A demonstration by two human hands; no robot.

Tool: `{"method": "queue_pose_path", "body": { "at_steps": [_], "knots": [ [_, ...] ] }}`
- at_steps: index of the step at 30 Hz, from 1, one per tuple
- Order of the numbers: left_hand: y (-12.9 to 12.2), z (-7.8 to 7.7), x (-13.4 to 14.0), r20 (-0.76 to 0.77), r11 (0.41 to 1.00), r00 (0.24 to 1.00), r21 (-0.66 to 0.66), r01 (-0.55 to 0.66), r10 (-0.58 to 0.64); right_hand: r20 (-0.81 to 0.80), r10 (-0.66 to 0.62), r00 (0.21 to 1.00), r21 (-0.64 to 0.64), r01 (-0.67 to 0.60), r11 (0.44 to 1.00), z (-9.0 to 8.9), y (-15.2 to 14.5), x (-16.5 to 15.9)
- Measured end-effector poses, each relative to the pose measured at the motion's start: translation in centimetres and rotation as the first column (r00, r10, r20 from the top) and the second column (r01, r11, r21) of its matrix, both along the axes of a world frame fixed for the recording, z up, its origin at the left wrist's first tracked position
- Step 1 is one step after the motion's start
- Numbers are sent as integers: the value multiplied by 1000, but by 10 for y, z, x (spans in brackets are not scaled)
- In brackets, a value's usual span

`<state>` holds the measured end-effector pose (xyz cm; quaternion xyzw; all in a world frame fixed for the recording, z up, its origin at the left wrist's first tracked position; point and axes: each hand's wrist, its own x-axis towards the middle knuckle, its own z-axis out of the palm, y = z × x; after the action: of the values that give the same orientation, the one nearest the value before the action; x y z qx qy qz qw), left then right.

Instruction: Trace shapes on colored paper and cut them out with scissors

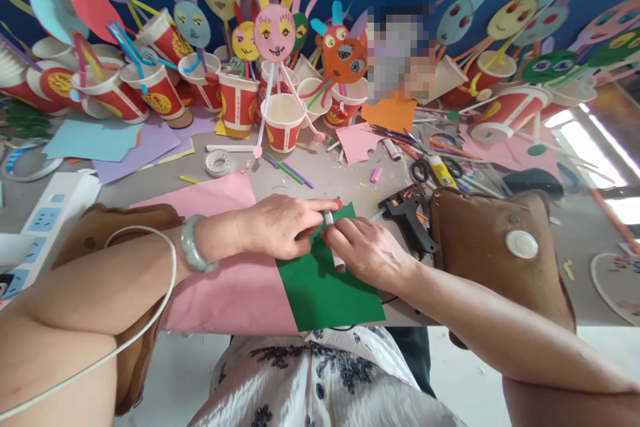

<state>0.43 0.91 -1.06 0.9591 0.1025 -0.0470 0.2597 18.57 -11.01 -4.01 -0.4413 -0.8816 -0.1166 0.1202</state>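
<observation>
My left hand (287, 225) rests over the green paper (330, 307), its index finger stretched out to a small red round piece (339, 203) at the paper's top edge. That fingertip touches the red piece; the other fingers are partly curled and hold nothing visible. My right hand (367, 250) is closed on a white paper-wrapped crayon (337, 257), which slants across the green paper just below the left fingertip. The crayon's upper end lies close to the left index finger. Pink paper (225, 297) lies under my left forearm, beside the green sheet.
Paper cups (284, 121) with coloured paper faces line the back. A black glue gun (407, 213), a glue stick (443, 172) and scissors (420, 170) lie right, near a brown cushion (493, 253). A power strip (47, 220) stands left; a white cable (167, 293) crosses my left arm.
</observation>
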Motion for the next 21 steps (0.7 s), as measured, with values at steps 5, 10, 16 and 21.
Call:
{"method": "queue_pose_path", "body": {
  "at_steps": [5,10,16,21],
  "knots": [
    [0,-1,-1,7,1000,1000,-22,-3,3,-42,40,998,-35,-41,999,5,1,4],
    [1,-2,-2,16,999,1000,-35,-10,10,-92,57,994,-94,-66,993,7,1,13],
    [1,0,-3,11,999,1000,-33,-11,11,-188,64,980,-188,-100,977,0,1,29],
    [1,0,-3,-10,1000,1000,-25,-11,10,-331,16,944,-232,-98,968,-2,5,39]
  ]
}}
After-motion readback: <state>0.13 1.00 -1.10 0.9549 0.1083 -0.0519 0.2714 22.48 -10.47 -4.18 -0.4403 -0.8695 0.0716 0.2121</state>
